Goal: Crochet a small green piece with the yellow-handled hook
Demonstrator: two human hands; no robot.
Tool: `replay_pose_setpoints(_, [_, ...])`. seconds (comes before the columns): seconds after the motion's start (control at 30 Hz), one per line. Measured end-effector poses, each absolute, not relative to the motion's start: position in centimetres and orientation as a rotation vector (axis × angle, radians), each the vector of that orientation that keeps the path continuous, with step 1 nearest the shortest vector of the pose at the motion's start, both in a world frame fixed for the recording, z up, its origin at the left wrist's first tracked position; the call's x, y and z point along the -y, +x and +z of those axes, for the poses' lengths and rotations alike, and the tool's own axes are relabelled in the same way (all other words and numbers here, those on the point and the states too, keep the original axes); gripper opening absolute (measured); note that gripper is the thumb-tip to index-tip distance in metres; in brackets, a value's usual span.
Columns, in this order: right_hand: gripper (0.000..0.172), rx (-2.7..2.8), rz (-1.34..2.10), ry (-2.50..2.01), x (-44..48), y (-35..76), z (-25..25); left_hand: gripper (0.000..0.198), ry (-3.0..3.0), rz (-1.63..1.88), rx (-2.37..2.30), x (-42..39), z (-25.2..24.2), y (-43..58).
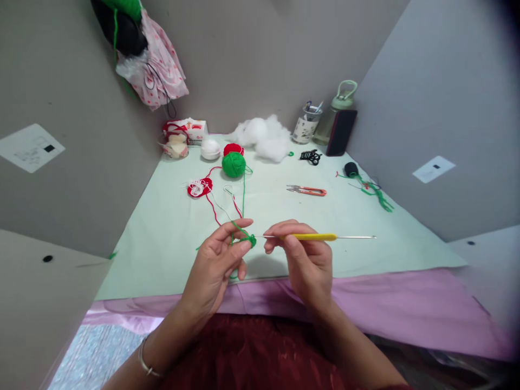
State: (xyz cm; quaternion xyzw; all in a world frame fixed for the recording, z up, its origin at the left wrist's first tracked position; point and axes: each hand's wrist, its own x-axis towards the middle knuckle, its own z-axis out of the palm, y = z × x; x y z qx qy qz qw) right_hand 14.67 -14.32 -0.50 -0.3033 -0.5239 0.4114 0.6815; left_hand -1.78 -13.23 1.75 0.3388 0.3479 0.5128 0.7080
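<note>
Between the thumb and fingers of my left hand [219, 257] is a small green crochet piece [252, 240], with green yarn looped over the index finger. My right hand [306, 257] grips a crochet hook [314, 236] by its yellow handle. The hook's thin metal tip points left and meets the green piece or stops right at it; I cannot tell which. A green yarn ball [233, 164] lies beyond my left hand, its strand running down toward my fingers. Left of that strand rests a red crocheted piece [200, 187] with tangled white yarn on it.
Orange-handled thread snips [306, 190] lie right of centre. White stuffing [266, 136], a pen cup [306, 124], a green bottle [335, 116] and a phone [342, 132] line the back. A black hair clip [311, 157] and yarn scraps [377, 195] are at right. Grey partitions enclose the table.
</note>
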Motion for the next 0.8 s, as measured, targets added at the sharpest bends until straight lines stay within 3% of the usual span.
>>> replay_pose_setpoints(0.2, [0.018,1.220,0.876,-0.698,14.17,14.32,-0.56,0.035,0.763,1.083,-0.744,13.36,1.74,-1.62])
replay_pose_setpoints(0.4, [0.016,1.183,0.966,-0.688,13.77,14.30,-0.61,0.052,0.750,1.053,-0.730,13.37,2.03,-1.62])
replay_pose_setpoints(0.6, [0.017,1.047,1.130,-0.606,13.56,14.58,0.00,0.042,0.763,1.076,-0.735,13.42,2.10,-1.75])
replay_pose_setpoints(0.8, [0.019,1.167,0.995,-0.703,14.26,14.98,-0.12,0.042,0.852,1.127,-0.785,13.51,1.52,-1.91])
